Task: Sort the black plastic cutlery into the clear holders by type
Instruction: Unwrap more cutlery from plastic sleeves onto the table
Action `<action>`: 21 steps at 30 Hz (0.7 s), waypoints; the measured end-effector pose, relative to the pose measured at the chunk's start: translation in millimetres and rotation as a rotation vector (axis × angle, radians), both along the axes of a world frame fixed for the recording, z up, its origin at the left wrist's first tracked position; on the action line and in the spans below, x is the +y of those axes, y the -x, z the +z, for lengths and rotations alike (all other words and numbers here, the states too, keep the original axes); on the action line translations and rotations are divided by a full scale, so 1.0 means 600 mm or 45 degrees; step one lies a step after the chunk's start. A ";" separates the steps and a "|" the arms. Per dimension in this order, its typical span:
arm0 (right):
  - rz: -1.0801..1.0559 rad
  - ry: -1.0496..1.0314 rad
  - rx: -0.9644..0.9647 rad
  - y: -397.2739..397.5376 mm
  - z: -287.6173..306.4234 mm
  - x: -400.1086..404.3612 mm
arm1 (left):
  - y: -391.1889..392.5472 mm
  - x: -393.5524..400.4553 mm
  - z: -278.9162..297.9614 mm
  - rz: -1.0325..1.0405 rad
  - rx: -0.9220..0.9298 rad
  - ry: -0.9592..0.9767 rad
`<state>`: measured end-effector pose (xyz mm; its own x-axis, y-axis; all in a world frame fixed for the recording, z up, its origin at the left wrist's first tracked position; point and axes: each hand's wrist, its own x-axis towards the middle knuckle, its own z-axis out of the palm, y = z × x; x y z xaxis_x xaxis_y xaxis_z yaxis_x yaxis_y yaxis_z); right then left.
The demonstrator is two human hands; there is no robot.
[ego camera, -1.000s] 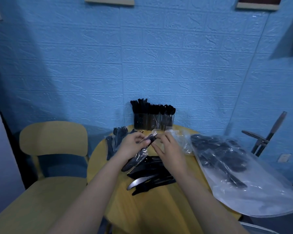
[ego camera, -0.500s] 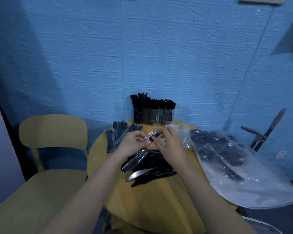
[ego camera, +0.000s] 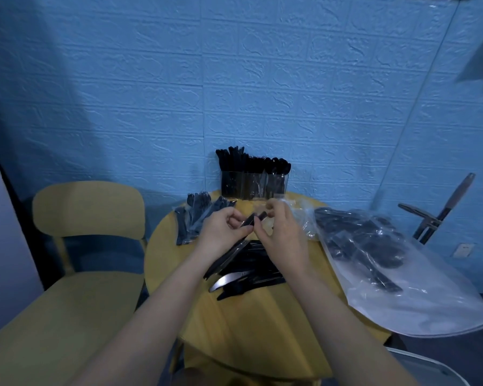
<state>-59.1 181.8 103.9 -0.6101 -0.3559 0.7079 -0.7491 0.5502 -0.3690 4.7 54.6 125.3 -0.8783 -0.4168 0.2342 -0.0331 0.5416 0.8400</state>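
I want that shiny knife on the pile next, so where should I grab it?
Pinch the shiny knife by its handle end, toward the right, coming from above with the right hand. It lies flat atop the knife pile, blade tip pointing near-left.

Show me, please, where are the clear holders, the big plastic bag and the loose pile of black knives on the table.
clear holders (ego camera: 253, 185), head view, on the front wall of the middle compartment.
big plastic bag (ego camera: 418, 296), head view, on its bare clear lower part.
pile of black knives (ego camera: 251, 274), head view, on the middle of the pile.
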 end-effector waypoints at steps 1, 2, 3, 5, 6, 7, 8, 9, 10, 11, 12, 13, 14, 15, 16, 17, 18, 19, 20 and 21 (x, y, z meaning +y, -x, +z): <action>-0.032 -0.008 0.085 -0.003 0.000 -0.001 | -0.001 0.005 0.000 0.017 0.014 0.005; -0.059 -0.029 0.164 -0.003 -0.001 -0.003 | -0.002 0.007 -0.001 0.026 0.027 0.003; -0.066 -0.037 0.208 -0.003 -0.004 -0.004 | -0.005 0.008 -0.002 0.017 0.036 -0.012; -0.037 -0.002 0.193 -0.003 -0.004 -0.004 | -0.013 0.001 0.002 -0.101 0.026 -0.114; -0.018 0.038 0.138 -0.004 -0.001 -0.002 | -0.019 -0.004 0.003 -0.202 -0.009 -0.192; -0.007 0.080 0.060 -0.004 0.001 0.001 | -0.025 -0.009 0.003 -0.301 -0.062 -0.265; -0.005 0.112 -0.015 -0.005 0.005 0.003 | -0.031 -0.014 0.003 -0.374 -0.114 -0.301; -0.002 0.136 -0.077 -0.006 0.007 0.006 | -0.035 -0.021 -0.002 -0.407 -0.159 -0.292; 0.001 0.160 -0.132 -0.005 0.009 0.009 | -0.038 -0.026 -0.009 -0.409 -0.204 -0.256; 0.001 0.187 -0.179 -0.004 0.012 0.012 | -0.040 -0.030 -0.014 -0.395 -0.250 -0.210; -0.005 0.216 -0.219 -0.003 0.014 0.014 | -0.043 -0.032 -0.019 -0.384 -0.293 -0.182; -0.010 0.244 -0.249 -0.001 0.014 0.015 | -0.045 -0.031 -0.025 -0.385 -0.323 -0.184; -0.010 0.263 -0.270 0.000 0.015 0.016 | -0.046 -0.028 -0.032 -0.399 -0.338 -0.207; -0.004 0.269 -0.285 0.001 0.014 0.015 | -0.046 -0.022 -0.038 -0.425 -0.338 -0.235; 0.005 0.268 -0.293 0.000 0.012 0.014 | -0.048 -0.013 -0.043 -0.453 -0.324 -0.253; 0.013 0.265 -0.292 0.000 0.011 0.012 | -0.048 -0.003 -0.046 -0.480 -0.300 -0.261; 0.010 0.254 -0.289 0.000 0.011 0.008 | -0.046 0.007 -0.048 -0.503 -0.278 -0.271; -0.008 0.235 -0.289 -0.001 0.010 0.004 | -0.044 0.016 -0.052 -0.519 -0.271 -0.290; -0.032 0.222 -0.287 -0.002 0.010 0.001 | -0.041 0.024 -0.055 -0.526 -0.271 -0.305; -0.049 0.218 -0.283 -0.002 0.010 -0.001 | -0.038 0.032 -0.058 -0.518 -0.271 -0.310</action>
<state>-57.8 181.2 110.0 -0.7677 -0.2159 0.6033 -0.6192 0.4922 -0.6119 27.8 73.6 90.3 -0.9983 -0.0517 -0.0286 -0.0444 0.3356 0.9410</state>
